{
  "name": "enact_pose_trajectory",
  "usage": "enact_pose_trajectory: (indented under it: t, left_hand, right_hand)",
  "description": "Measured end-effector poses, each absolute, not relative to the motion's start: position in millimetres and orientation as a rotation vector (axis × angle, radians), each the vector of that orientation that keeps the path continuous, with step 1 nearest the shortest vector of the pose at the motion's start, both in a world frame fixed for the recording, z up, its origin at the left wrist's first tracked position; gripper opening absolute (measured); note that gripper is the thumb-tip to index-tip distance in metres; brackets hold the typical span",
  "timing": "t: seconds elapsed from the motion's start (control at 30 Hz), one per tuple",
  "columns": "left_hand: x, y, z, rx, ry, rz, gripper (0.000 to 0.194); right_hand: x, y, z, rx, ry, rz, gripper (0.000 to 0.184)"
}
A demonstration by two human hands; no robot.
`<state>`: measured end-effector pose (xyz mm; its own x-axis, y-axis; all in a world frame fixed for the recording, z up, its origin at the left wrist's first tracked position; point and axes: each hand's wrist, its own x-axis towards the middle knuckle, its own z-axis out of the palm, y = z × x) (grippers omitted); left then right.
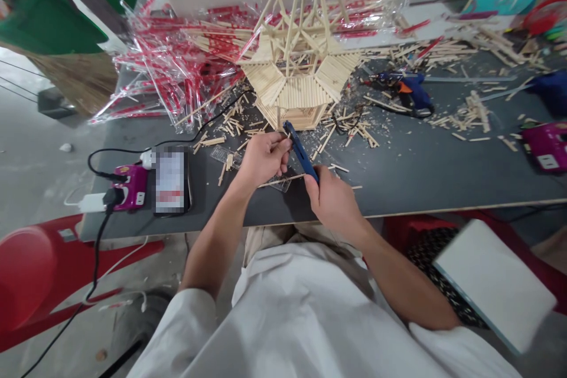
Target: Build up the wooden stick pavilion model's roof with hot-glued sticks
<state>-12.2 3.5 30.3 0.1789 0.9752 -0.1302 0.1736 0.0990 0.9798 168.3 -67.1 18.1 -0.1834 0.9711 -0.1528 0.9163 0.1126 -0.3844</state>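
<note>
My left hand point(264, 157) is closed in a pinch on a thin wooden stick point(289, 135), whose short end shows at the fingertips. My right hand point(335, 199) grips a long blue tool with a slot along its body, which looks like a utility knife point(301, 152). The tool's far end lies beside the left fingertips and the stick. Just beyond both hands stands a model pavilion point(305, 91) built of wooden sticks, with a flared roof and tall poles rising above it. A longer loose stick point(281, 180) lies below the hands near a clear plastic piece point(280, 186).
Plastic-wrapped sticks point(172, 65) are heaped at the back left. A phone point(170, 180) and a purple power socket point(133, 187) lie at the left. A blue glue gun point(414, 93) rests right of the model. Stick offcuts point(478, 112) litter the dark table point(398, 174).
</note>
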Motion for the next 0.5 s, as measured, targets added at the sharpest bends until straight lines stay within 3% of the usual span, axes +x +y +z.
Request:
enact_pose_trajectory:
  t: [0.3,0.5]
  left_hand:
    - [-11.4,-0.6,34.3,1.364,1.139,0.930,0.030]
    - [-10.1,-1.9,29.9,1.347,0.980,1.019,0.039]
  right_hand:
    - [177.2,-68.5,1.5,-1.898,-2.174,0.502,0.049]
    - [197.5,-73.8,7.4,-1.818,-2.048,0.608,0.054]
